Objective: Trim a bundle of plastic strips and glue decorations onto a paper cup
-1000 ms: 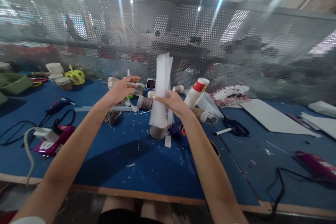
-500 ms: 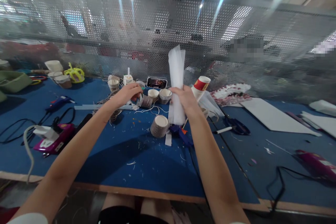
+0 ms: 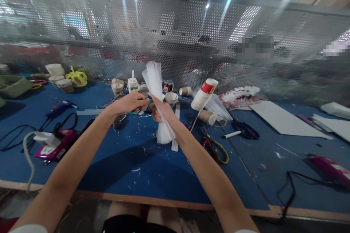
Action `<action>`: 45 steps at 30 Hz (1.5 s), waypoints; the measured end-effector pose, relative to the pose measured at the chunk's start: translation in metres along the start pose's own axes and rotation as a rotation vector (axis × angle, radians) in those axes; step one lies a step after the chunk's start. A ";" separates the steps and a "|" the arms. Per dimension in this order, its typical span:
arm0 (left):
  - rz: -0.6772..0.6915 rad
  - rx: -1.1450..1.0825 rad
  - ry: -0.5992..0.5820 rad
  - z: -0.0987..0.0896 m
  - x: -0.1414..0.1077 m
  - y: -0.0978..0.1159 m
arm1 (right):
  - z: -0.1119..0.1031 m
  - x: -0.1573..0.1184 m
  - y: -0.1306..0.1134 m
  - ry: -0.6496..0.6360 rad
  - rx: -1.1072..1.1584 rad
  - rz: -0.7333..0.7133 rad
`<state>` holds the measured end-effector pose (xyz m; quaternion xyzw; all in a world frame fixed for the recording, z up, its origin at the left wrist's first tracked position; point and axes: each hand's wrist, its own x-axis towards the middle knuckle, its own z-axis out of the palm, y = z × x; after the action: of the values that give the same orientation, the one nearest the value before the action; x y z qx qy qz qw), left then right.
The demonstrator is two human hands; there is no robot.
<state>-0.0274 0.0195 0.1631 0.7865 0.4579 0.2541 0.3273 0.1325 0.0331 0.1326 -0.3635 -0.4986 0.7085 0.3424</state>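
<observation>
My right hand [image 3: 165, 111] is wrapped round a bundle of thin white translucent strips [image 3: 153, 76], fanned at the top and tilted up to the left. Beside it, my left hand [image 3: 136, 102] is closed at the fingertips, near the right hand's fingers. A small bit of teal shows at those fingertips; what it belongs to is too small to tell. Behind the hands stand a paper cup [image 3: 171, 97] and a phone [image 3: 167, 86], both partly covered. A white strip [image 3: 175, 143] lies on the blue table under my right forearm.
To the right are stacked paper cups [image 3: 202, 99], a twine spool [image 3: 207, 117], yellow-and-red-handled scissors [image 3: 222, 153] and white board [image 3: 284, 120]. On the left lie a blue glue gun [image 3: 60, 108] and a purple power strip [image 3: 58, 145] with cables. A perforated metal screen [image 3: 191, 51] rises behind.
My right hand has moved left with the bundle, which now leans left beside my left hand. The scissors and twine spool have come into clearer view. Small teal now shows at my left fingertips.
</observation>
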 end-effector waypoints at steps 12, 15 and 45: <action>0.110 0.049 -0.201 -0.006 -0.019 0.007 | 0.011 -0.013 0.021 -0.345 -0.097 0.090; 0.170 0.145 -0.131 -0.008 -0.018 0.008 | 0.016 -0.015 0.025 -0.336 -0.063 0.021; 0.082 -0.281 0.405 -0.042 -0.019 -0.016 | 0.019 -0.005 0.032 0.114 -0.056 -0.246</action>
<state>-0.0743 0.0206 0.1764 0.6844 0.4419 0.4807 0.3244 0.1150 0.0118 0.1078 -0.3487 -0.5389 0.6253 0.4439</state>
